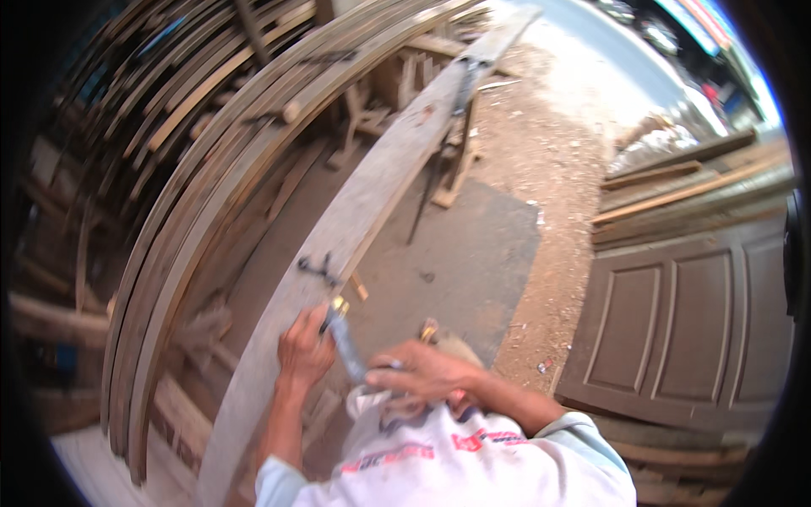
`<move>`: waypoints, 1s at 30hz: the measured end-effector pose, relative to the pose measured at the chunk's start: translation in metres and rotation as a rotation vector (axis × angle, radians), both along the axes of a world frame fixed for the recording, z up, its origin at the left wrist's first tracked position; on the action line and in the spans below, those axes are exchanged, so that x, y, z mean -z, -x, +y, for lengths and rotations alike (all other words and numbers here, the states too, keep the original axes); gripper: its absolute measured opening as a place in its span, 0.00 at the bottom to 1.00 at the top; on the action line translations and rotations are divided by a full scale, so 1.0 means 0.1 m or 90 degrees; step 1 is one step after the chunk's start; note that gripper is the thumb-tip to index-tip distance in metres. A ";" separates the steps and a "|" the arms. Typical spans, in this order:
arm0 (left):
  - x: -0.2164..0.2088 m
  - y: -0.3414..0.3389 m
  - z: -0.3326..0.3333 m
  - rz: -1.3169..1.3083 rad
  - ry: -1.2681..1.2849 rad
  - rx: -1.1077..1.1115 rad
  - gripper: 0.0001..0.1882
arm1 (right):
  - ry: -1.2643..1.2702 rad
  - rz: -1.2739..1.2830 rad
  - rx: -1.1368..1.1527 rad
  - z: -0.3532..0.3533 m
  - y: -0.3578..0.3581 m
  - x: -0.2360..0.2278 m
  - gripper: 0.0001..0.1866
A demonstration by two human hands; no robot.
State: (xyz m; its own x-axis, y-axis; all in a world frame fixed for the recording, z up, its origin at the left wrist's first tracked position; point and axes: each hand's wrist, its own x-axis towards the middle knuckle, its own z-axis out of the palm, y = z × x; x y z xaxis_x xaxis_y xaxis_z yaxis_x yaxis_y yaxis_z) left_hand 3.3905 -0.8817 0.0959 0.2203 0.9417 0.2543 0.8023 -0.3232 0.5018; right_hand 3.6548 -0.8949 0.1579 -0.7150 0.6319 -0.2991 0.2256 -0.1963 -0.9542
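Note:
A long pale wooden plank (355, 207) runs from the lower left toward the far top. My left hand (307, 348) is closed around the dark upper part of a long grey-blue thing with a yellow end (346, 348), beside the plank's near right edge. Its exact kind is blurred. At its lower end, close to my body, my right hand (422, 369) has its fingers closed on it. Just beyond my left hand, a small black clamp (319, 269) sits across the plank. Farther off, a dark bar clamp (466, 84) grips the plank.
Stacked long timber boards (190, 228) fill the left side. Wooden trestle parts (460, 173) stand under the plank. On the right lies a brown panelled door (676, 325), with more boards (693, 190) behind it. Wood chips scatter over the dirt ground (541, 152).

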 end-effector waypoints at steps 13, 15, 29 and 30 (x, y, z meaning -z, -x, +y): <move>-0.07 -0.13 0.06 -0.023 0.047 -0.095 0.23 | 0.047 -0.090 0.127 0.18 -0.56 0.62 0.26; -0.07 -0.04 0.02 -0.018 0.048 -0.105 0.23 | 0.089 -0.084 0.130 0.21 -0.57 0.73 0.25; -0.07 0.68 -0.27 -0.038 0.047 -0.114 0.23 | -0.087 -0.056 0.073 0.56 1.09 0.51 0.23; -0.03 0.73 -0.29 -0.038 0.030 -0.113 0.23 | -0.067 -0.069 0.060 0.56 1.21 0.52 0.24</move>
State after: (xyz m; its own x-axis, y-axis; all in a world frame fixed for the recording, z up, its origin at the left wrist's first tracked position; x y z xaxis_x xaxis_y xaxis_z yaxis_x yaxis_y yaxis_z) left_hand 3.3175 -0.9107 0.0991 0.0347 0.9756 0.2170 0.8130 -0.1538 0.5616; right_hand 3.5335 -0.8390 0.1061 -0.6180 0.7266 -0.3003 0.3138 -0.1223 -0.9416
